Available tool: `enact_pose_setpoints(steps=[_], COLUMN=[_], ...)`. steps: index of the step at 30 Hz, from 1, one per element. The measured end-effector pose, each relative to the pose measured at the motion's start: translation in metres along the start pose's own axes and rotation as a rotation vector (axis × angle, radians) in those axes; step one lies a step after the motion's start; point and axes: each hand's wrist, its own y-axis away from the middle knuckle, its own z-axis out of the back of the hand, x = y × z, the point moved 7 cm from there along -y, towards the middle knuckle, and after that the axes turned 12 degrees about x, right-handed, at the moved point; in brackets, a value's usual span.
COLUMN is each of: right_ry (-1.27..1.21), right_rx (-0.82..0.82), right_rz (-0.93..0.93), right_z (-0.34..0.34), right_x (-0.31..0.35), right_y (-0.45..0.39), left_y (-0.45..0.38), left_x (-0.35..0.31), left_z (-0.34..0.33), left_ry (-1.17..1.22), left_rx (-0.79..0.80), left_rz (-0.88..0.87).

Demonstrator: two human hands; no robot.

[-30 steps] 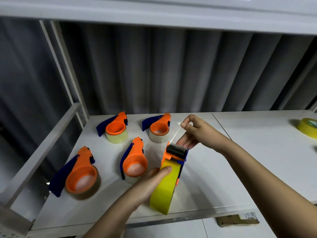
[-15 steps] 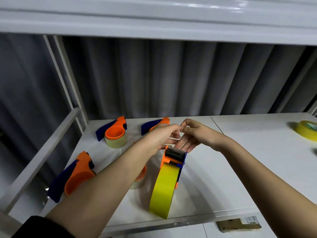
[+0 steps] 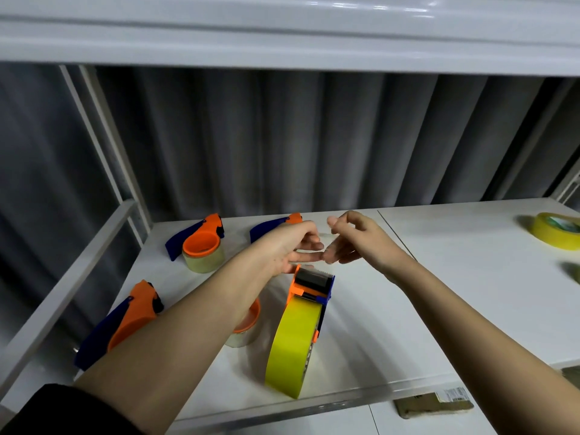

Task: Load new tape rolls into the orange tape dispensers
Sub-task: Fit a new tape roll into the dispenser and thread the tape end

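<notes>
An orange tape dispenser [image 3: 312, 282] loaded with a yellow tape roll [image 3: 293, 337] stands on edge in the middle of the white table [image 3: 392, 309], with nothing holding it. Both hands meet just above its cutter end. My right hand [image 3: 354, 237] pinches the end of a clear tape strip [image 3: 323, 243] between thumb and forefinger, its other fingers spread downward. My left hand [image 3: 292, 246] reaches across from the left and pinches the same strip. The strip is faint and blurred.
Other orange-and-blue dispensers lie on the table: one at back left [image 3: 201, 246], one behind my left hand [image 3: 282, 222], one at front left [image 3: 131, 318], one under my left forearm [image 3: 248, 324]. A loose yellow roll [image 3: 555, 233] lies far right. A white shelf rail [image 3: 72, 277] borders the left.
My left hand let go of the yellow roll and rose to join my right hand at the tape strip. The dispenser stands on its own where it was.
</notes>
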Motion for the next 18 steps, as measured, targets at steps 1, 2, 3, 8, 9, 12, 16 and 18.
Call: enact_pose_setpoints(steps=[1,2,3,8,9,12,16,18], right_ry=[0.029,0.090,0.161,0.387,0.412,0.434,0.377,0.362], right_rx=[-0.053,-0.099,-0.123,-0.086,-0.073,-0.012,0.094,0.133], right_rz=[0.016,0.039,0.062,0.094,0.071,0.009,-0.017,-0.032], right_z=[0.006,0.011,0.014,0.015,0.014,0.012,0.006,0.005], right_x=[0.001,0.004,0.007,0.020,0.021,0.021,0.024,0.023], right_y=[0.001,0.001,0.002,0.000,-0.001,-0.004,-0.004,-0.006], left_y=[0.001,0.001,0.001,0.002,0.002,0.004,0.005,0.006], left_x=[0.000,0.001,0.001,0.001,0.001,0.001,0.001,0.000], left_z=[0.000,-0.001,-0.001,-0.002,-0.002,-0.002,-0.001,-0.001], left_ry=[0.009,0.010,0.006,0.000,0.003,0.003,-0.004,-0.003], left_rx=[0.001,0.002,0.002,0.000,0.001,-0.002,-0.004,-0.003], left_rz=[0.000,0.000,0.000,-0.004,-0.004,-0.010,-0.019,-0.022])
